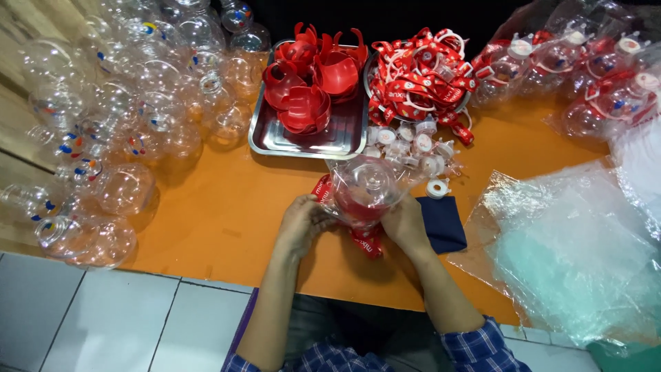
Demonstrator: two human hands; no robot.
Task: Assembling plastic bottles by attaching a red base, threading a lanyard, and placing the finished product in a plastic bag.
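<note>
Near the front edge of the orange desk [227, 207], both hands clamp 1 clear round bottle [363, 186] with a red holder and strap [368, 241] on it. Left hand [303, 224] grip closed on its left side, right hand [406, 224] closed on its right. Behind: steel tray [268, 141] of red holders, pile of white caps [413, 148]. Blue cloth [444, 220] at right.

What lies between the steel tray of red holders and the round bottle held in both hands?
In the head view, only bare orange table separates steel tray from round bottle; the white caps lie off to the side.
</note>
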